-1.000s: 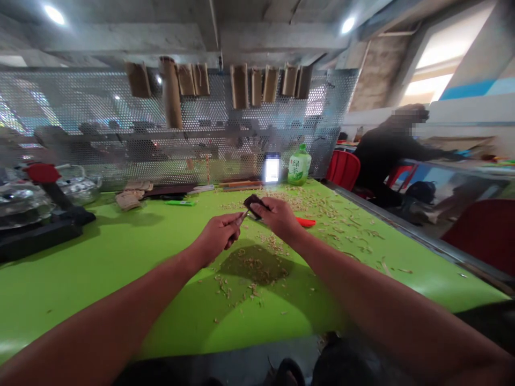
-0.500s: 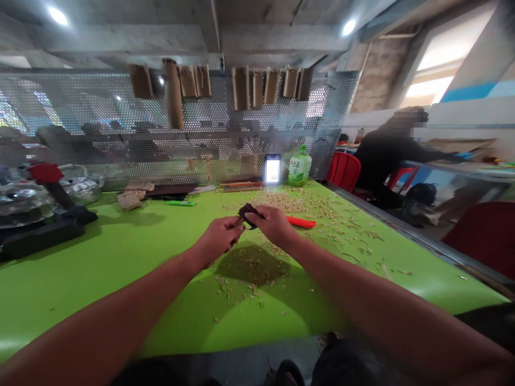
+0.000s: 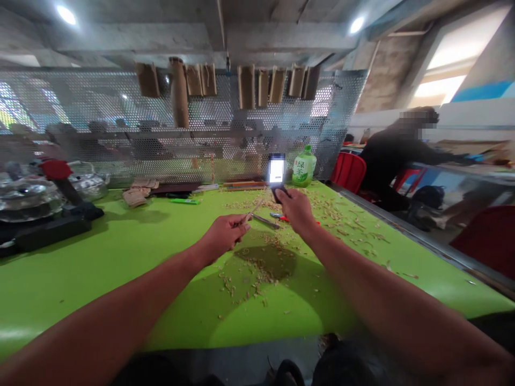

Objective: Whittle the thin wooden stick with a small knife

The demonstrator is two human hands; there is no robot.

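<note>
My left hand is closed in a pinch around a thin pale wooden stick, which points up and to the right. My right hand grips a small dark, flexible-looking piece between thumb and fingers; its exact kind is unclear. That piece is apart from the stick and overlaps the lower edge of a lit phone behind it. Beneath and between the hands lie a narrow dark blade-like tool and a red-handled tool, the latter partly hidden by my right hand.
Wood shavings are scattered over the green tabletop. A green tea bottle stands at the back, a green cutter lies left of centre, and metal kettles stand far left. A person sits at another table.
My right hand has drawn the dark piece off the stick and moved it up and right, towards the phone. The left hand keeps the stick. The view has shifted slightly.
</note>
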